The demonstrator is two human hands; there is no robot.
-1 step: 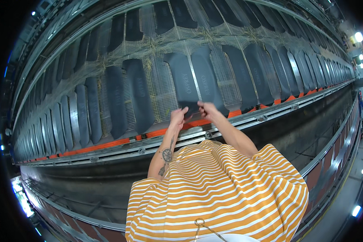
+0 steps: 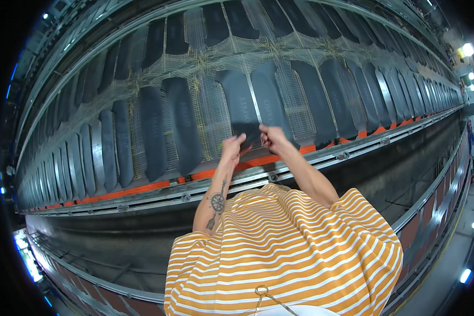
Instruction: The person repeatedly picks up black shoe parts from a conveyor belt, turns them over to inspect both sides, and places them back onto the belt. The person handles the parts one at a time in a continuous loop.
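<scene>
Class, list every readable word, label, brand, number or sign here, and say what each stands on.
Dark panel nearest the hands: one line of lettering running lengthwise; wording not copied here.
Panel just right of it: similar lettering, also not copied.
Other dark panels: lettering on some, too faint or small to read.

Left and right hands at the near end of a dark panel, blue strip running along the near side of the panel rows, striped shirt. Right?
One error: the strip is orange, not blue, as the head view shows. The rest stands: left hand and right hand at the near end of a dark panel, striped shirt.
</scene>
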